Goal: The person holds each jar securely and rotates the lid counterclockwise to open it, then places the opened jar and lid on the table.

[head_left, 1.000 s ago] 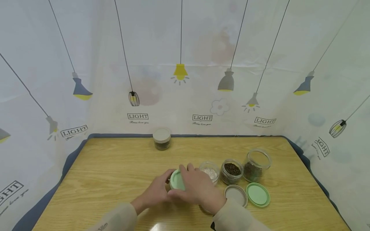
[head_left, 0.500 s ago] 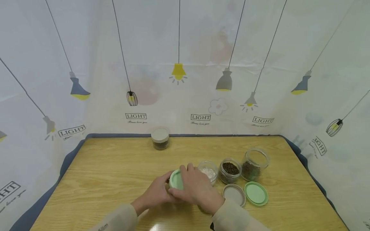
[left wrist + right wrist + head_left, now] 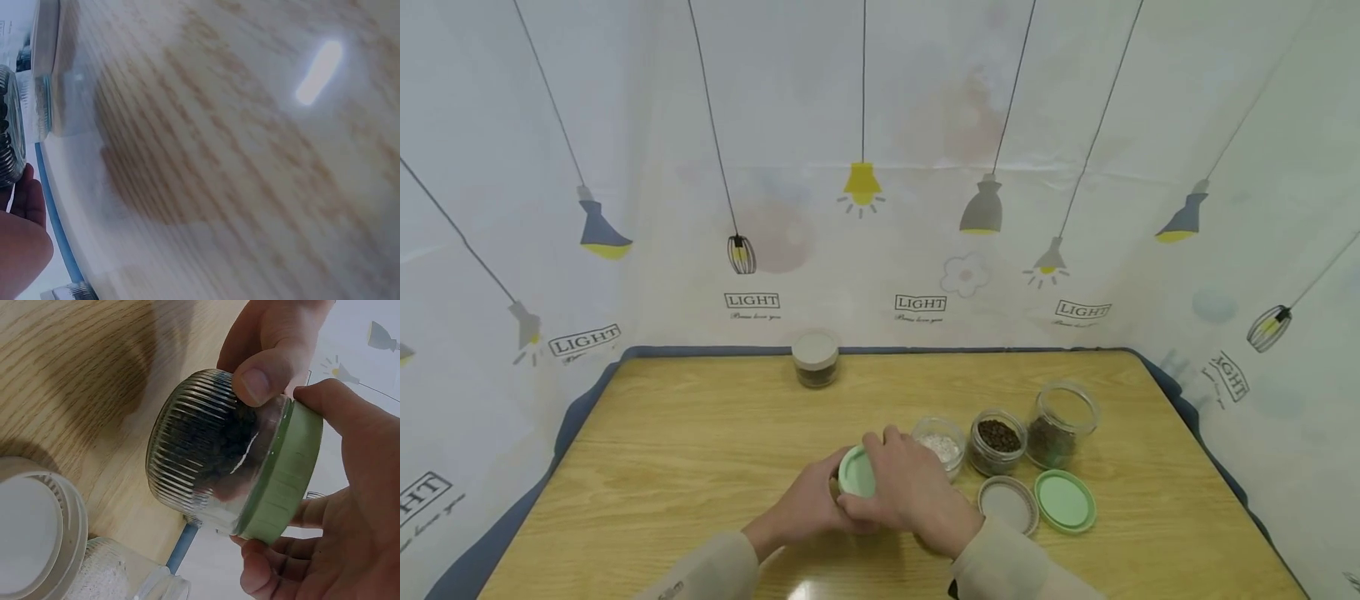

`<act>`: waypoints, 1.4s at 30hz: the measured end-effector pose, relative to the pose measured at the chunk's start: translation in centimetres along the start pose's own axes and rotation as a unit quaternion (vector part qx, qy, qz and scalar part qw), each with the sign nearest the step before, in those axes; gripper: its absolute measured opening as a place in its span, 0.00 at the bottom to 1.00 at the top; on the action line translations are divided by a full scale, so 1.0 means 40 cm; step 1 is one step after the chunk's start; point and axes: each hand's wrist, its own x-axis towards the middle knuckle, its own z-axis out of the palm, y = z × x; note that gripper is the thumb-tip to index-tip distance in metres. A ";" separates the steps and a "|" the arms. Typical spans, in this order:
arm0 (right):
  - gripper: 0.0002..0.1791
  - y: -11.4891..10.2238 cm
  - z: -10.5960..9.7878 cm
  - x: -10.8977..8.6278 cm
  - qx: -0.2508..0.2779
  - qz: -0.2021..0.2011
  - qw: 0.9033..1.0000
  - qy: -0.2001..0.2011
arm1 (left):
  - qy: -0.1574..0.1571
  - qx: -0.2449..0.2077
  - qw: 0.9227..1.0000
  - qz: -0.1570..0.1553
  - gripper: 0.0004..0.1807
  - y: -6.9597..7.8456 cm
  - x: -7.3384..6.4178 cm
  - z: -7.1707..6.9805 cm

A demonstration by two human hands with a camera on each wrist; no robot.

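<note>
A ribbed glass jar [image 3: 194,434] with dark contents is held tilted above the table, a green lid [image 3: 287,478] on its mouth. My left hand [image 3: 812,502] grips the jar's body; in the right wrist view its thumb lies against the glass. My right hand [image 3: 917,492] curls round the rim of the lid, thumb on one side and fingers on the other. From the head, most of the jar is hidden behind both hands, with part of the lid showing. The left wrist view catches only the jar's edge and part of a hand [image 3: 25,244].
Right of my hands stand open jars: one with white contents [image 3: 942,448], one with dark beans [image 3: 998,440], and a larger one [image 3: 1062,425]. Before them lie a whitish lid [image 3: 1007,506] and a green lid [image 3: 1065,501]. A white-lidded jar [image 3: 816,360] stands at the back edge.
Both hands keep their hold on the jar and lid, with barely any movement. The head view has shifted slightly, so the whole scene sits a little further left.
</note>
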 end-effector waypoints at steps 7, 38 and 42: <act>0.37 0.013 0.002 0.005 -0.033 -0.033 0.999 0.004 | 0.004 0.010 1.000 0.003 0.47 0.010 0.003 -0.001; 0.53 0.029 -0.042 -0.015 -0.095 -0.055 0.994 -0.026 | -0.024 0.007 1.000 0.012 0.44 0.000 0.007 -0.006; 0.57 0.013 -0.026 -0.016 -0.076 -0.009 0.997 -0.028 | -0.015 0.018 1.000 0.021 0.43 0.000 0.007 -0.005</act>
